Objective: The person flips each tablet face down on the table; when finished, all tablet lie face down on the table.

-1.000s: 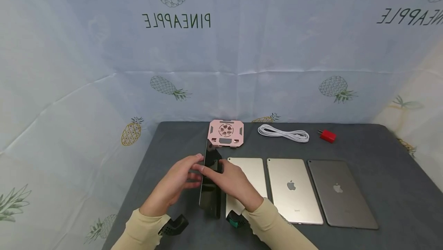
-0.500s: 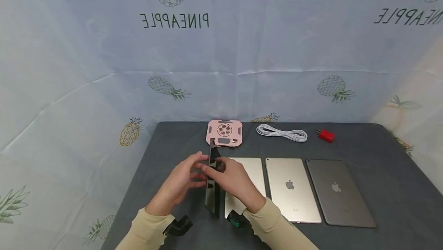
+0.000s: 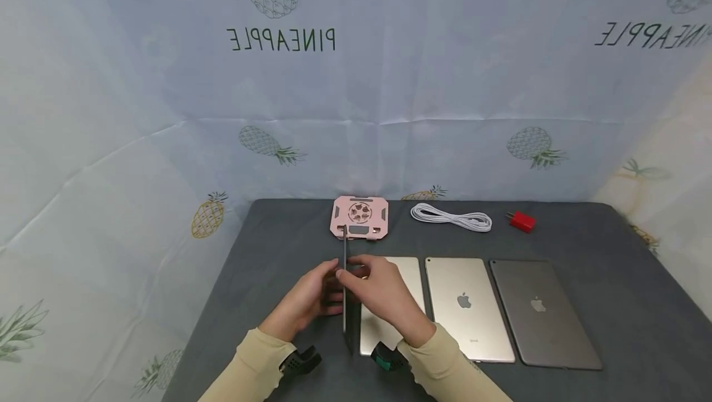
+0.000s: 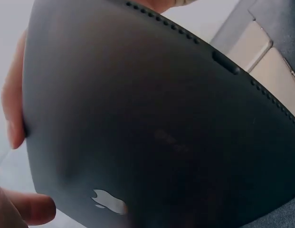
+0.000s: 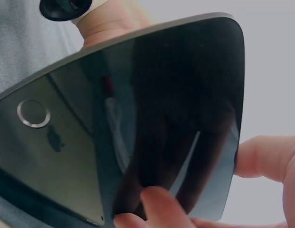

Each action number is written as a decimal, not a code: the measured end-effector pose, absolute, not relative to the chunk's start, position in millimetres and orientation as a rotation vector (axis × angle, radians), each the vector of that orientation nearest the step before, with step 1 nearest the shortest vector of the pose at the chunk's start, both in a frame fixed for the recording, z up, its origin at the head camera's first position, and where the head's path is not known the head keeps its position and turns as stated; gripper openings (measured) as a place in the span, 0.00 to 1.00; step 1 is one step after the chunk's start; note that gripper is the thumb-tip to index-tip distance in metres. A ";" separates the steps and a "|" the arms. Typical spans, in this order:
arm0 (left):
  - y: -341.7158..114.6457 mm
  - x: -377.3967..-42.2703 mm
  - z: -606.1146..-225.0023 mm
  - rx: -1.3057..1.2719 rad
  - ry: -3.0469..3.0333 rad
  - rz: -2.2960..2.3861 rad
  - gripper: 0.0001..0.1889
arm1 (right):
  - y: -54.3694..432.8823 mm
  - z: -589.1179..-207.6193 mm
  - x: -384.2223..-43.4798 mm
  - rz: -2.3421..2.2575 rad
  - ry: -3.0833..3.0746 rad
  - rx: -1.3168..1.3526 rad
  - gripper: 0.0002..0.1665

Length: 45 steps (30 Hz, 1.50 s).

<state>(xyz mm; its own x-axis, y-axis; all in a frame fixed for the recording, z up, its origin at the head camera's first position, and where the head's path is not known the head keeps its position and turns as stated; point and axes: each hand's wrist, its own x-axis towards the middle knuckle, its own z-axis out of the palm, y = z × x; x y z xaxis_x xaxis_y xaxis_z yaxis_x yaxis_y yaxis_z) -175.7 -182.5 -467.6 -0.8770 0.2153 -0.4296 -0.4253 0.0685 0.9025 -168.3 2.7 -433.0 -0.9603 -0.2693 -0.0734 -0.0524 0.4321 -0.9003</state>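
Observation:
A dark grey tablet [image 3: 344, 303] stands upright and edge-on between the hands in the head view. In the left wrist view, the tablet's back [image 4: 152, 118] shows an apple logo. Its glossy screen [image 5: 185, 71] has a round home button in the right wrist view. My right hand [image 3: 384, 290] grips the tablet, thumb over the edge and fingers on the screen side. At the back, my left hand [image 3: 308, 297] lies close beside it with fingers spread and loosely bent, some fingertips hidden. To the right lie two pale gold tablets, one [image 3: 403, 272] partly covered by the right hand and another [image 3: 467, 315].
A grey tablet [image 3: 542, 321] lies face down at the right of the row. Behind are a pink stand with cut-outs [image 3: 358, 207], a coiled white cable [image 3: 452, 218] and a red charger plug [image 3: 523, 221]. A dark grey cloth [image 3: 278, 235] covers the table; a pineapple-print curtain [image 3: 423, 80] hangs behind.
The held tablet has turned from showing its screen to edge-on and shifted right. My left hand has moved right along with it; the right hand keeps its hold.

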 end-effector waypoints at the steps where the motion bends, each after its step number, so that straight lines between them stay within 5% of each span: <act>1: -182.1 -176.2 -469.3 -0.209 1.891 1.861 0.28 | 3.5 -433.2 -168.5 -1.555 2.476 -0.284 0.31; 13: -182.4 -174.1 -467.8 -0.240 1.965 1.818 0.38 | 18.1 -440.8 -173.3 -1.804 2.250 -0.253 0.28; 45: -237.9 -164.6 -464.4 -0.388 2.128 1.757 0.36 | 3.9 -468.2 -171.2 -1.793 2.336 -0.196 0.29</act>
